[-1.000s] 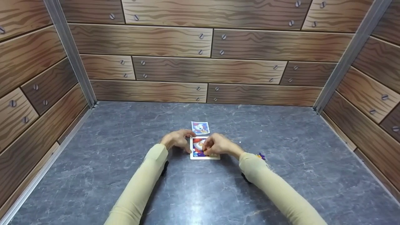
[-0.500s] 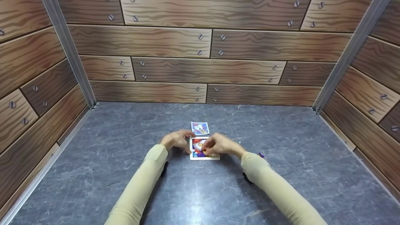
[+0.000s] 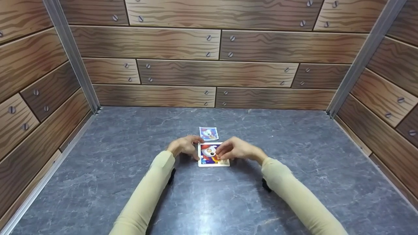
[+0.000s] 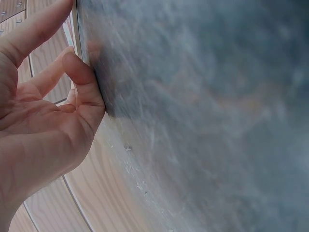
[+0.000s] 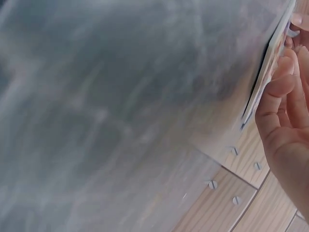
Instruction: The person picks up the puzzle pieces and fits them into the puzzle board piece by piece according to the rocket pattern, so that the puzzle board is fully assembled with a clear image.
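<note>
A white-framed picture puzzle (image 3: 209, 160) lies on the grey table, showing a white cartoon figure on purple and red. My left hand (image 3: 184, 146) holds its left side, thumb and forefinger set apart along the frame. In the left wrist view, fingers of the left hand (image 4: 53, 106) rest against the table at the frame's edge. Over the puzzle's right half, my right hand (image 3: 240, 149) touches the picture with bent fingertips; I see no piece between them. The right wrist view shows the right hand (image 5: 287, 111) beside the puzzle's thin edge. Part of the picture is hidden under these fingers.
Just beyond the puzzle lies a card (image 3: 209, 133) with a similar picture. Wood-patterned walls (image 3: 215, 73) enclose the grey table (image 3: 130, 127) at the back and both sides.
My right hand has shifted a little to the right across the puzzle, uncovering more of its middle. A small colourful thing beside the right sleeve is now hidden. The left hand stays put.
</note>
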A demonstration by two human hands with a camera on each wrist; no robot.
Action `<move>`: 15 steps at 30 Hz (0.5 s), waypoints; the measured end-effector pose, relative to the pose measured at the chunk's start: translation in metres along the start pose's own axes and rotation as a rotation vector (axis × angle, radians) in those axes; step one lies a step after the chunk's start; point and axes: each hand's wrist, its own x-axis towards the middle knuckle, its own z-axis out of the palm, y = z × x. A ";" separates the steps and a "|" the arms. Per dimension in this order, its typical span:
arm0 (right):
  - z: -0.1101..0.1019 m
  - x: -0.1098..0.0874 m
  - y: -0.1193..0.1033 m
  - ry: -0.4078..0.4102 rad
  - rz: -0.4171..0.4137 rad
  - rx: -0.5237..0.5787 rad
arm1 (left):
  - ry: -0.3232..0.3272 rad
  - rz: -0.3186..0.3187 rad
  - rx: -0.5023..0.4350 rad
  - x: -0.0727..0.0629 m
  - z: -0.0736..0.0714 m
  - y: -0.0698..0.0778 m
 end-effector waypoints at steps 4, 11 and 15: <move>-0.008 -0.008 0.004 0.021 0.048 -0.013 | -0.002 -0.018 -0.016 0.000 0.001 0.000; -0.026 -0.026 0.010 0.068 0.031 -0.035 | 0.009 -0.072 -0.013 0.000 -0.002 0.003; -0.035 -0.039 0.017 0.071 0.030 -0.046 | 0.004 -0.092 -0.008 -0.001 0.000 0.005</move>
